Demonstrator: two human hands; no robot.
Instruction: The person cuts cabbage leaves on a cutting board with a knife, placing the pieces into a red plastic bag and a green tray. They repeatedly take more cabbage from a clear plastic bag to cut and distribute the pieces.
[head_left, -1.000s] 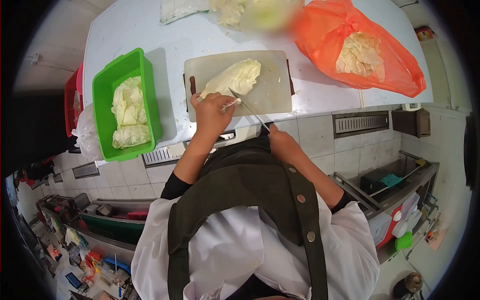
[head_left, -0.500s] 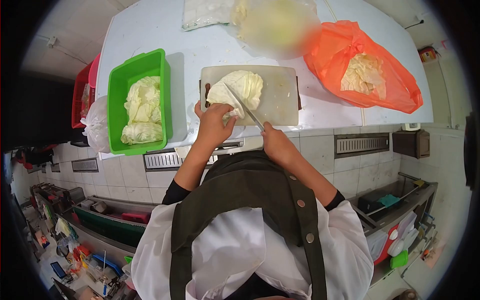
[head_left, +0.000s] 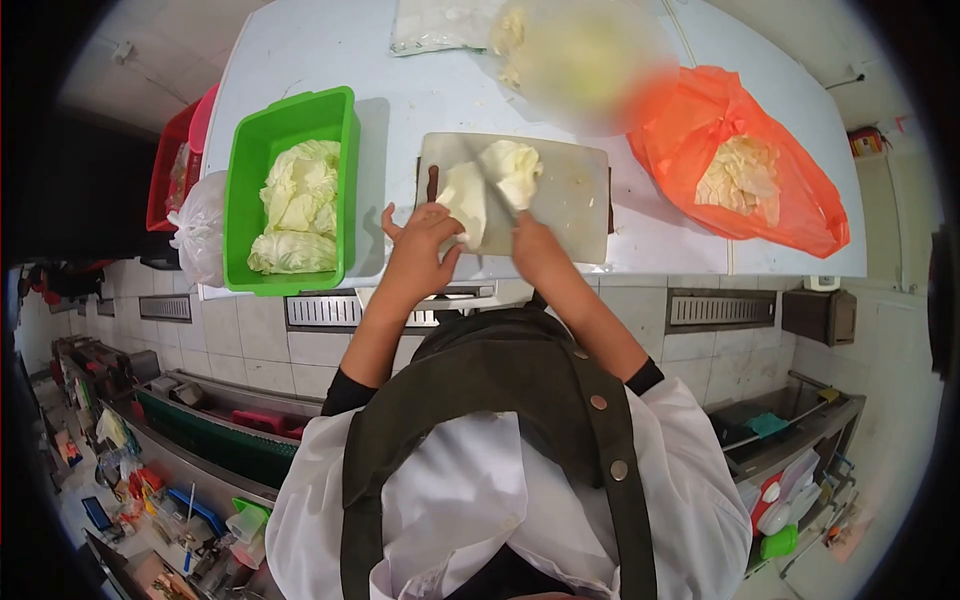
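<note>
On the white cutting board (head_left: 575,215) lies pale cabbage split into two parts, a left piece (head_left: 465,203) and a right piece (head_left: 518,170). My left hand (head_left: 422,243) presses its bent fingers onto the near end of the left piece, with the thumb apart. In my right hand (head_left: 540,247) is the handle of a knife (head_left: 498,190), its blade blurred and slanting up and left between the two pieces. The handle is mostly hidden by the fingers.
A green tub (head_left: 352,170) with cabbage pieces stands left of the board. An orange plastic bag (head_left: 670,165) holding leaves lies to the right. Behind are a clear bag (head_left: 590,60), partly blurred, and a white packet (head_left: 440,25). A tied white bag (head_left: 200,235) sits far left.
The knife has passed through the cabbage, and the two parts now lie apart with cut faces showing. The view has shifted slightly.
</note>
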